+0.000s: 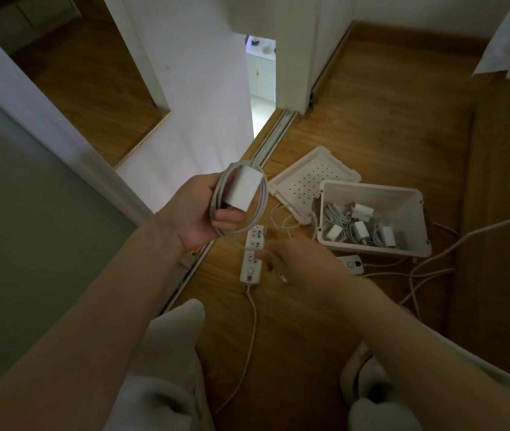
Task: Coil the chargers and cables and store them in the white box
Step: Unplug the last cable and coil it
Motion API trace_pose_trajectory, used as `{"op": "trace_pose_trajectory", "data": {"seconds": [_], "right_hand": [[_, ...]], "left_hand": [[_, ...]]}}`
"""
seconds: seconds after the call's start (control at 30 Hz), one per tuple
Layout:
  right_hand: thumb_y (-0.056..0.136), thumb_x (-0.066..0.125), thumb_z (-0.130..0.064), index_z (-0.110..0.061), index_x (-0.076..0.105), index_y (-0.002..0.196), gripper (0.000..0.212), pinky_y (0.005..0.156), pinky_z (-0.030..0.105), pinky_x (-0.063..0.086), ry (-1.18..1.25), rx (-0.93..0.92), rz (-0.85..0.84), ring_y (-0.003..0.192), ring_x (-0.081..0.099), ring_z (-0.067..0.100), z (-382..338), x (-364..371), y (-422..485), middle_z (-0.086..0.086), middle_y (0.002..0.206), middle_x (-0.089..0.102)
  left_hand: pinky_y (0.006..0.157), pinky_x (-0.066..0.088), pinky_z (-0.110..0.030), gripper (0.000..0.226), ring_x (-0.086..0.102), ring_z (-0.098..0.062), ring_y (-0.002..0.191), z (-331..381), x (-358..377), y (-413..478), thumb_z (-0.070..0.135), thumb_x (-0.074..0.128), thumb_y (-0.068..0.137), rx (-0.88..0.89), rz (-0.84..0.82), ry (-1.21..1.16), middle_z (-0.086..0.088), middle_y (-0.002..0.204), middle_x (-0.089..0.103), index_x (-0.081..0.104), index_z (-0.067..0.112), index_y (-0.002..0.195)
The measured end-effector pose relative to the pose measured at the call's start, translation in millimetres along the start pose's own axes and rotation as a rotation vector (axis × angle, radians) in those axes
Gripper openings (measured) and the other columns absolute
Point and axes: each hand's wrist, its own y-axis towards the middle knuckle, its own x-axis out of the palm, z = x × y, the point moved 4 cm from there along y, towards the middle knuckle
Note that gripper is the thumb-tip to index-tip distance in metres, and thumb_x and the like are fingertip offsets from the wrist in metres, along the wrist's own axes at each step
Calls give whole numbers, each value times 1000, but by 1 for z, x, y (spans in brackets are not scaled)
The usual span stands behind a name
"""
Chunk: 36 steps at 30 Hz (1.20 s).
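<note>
Loose whitish trousers (pixel 166 353), creased at both knees, are being worn, while the left hand (pixel 194 213), right hand (pixel 297 262) and both forearms are being left bare.

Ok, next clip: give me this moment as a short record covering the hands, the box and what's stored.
left hand: holds square white charger brick, its pale cable looped into a coil
right hand: lower, at the coil's loose tail; grip blurred
white plastic box: open on wooden floor, several coiled white chargers inside
perforated white lid: off, lying beside the box
white power strip: on floor under the hands
loose pale cables: floor, right of box
</note>
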Motion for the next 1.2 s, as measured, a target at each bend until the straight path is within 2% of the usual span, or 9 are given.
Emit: {"op": "trace_pose_trajectory", "data": {"seconds": [0.1, 0.27, 0.37, 0.43, 0.5, 0.6, 0.8, 0.97, 1.2], "right_hand": [[95, 35, -44, -23, 53, 78, 32, 56, 18, 41, 22, 43, 55, 56, 48, 5, 21, -20, -1, -10, 66, 50], [91, 46, -44, -19, 59, 68, 36, 52, 20, 36, 152, 37, 176, 49, 42, 10, 37, -35, -2, -5, 56, 49], [90, 47, -44, -20, 61, 71, 33, 55, 26, 42, 146, 6, 188, 54, 48, 15, 33, -39, -3, -2, 63, 56], [90, 47, -42, -20, 61, 74, 31, 56, 27, 42, 118, 13, 169, 57, 51, 17, 33, -40, -4, 0, 67, 58], [91, 49, -41, -24, 59, 72, 27, 52, 21, 37, 67, 24, 166, 55, 47, 11, 33, -43, -4, -4, 64, 55], [91, 50, -43, -24, 60, 75, 27, 49, 18, 32, -2, 60, 232, 51, 45, 7, 31, -50, -4, -6, 62, 55], [92, 46, -45, -20, 64, 86, 31, 48, 15, 30, 5, 158, 411, 52, 46, 1, 29, -56, -9, -11, 61, 52], [96, 39, -38, -19, 63, 95, 31, 49, 13, 30, 67, 109, 381, 51, 44, 3, 6, -43, -14, -7, 66, 55], [98, 38, -33, -19, 65, 99, 31, 49, 15, 30, 147, 100, 432, 46, 39, 3, -3, -43, -19, -7, 58, 50]], "left_hand": [[33, 20, -14, 34, 35, -4, 34, 3, -7, -5, 35, 43, 86, -6, -13, 165, -8, 70, 56, 65, 9, 90], [34, 22, -17, 42, 32, -6, 34, 5, -11, -11, 42, 38, 89, -43, 22, 554, -3, 52, 47, 62, 8, 96], [37, 24, -20, 51, 31, -10, 36, 2, -7, -12, 49, 40, 82, -84, -35, 762, -2, 48, 43, 60, 3, 92], [41, 26, -21, 55, 33, -13, 40, -1, -8, -12, 51, 41, 81, -128, -61, 894, -5, 52, 44, 57, 0, 95], [43, 31, -22, 56, 40, -15, 47, -5, -15, -9, 51, 44, 82, -171, -30, 1017, -10, 64, 51, 56, 0, 103], [44, 36, -20, 38, 46, -12, 47, -9, -26, -3, 43, 43, 92, -169, 81, 1157, -9, 69, 54, 57, 9, 98], [51, 43, -21, 24, 49, -11, 54, -19, -29, 8, 41, 43, 95, -107, 106, 1296, -4, 80, 57, 49, 18, 94], [52, 41, -22, 19, 47, -11, 60, -20, -29, 17, 41, 39, 97, 22, 300, 1332, -1, 83, 55, 43, 25, 87], [52, 43, -24, 22, 50, -12, 60, -18, -22, 20, 39, 34, 99, 138, 426, 1236, -1, 82, 53, 41, 18, 97]]}}
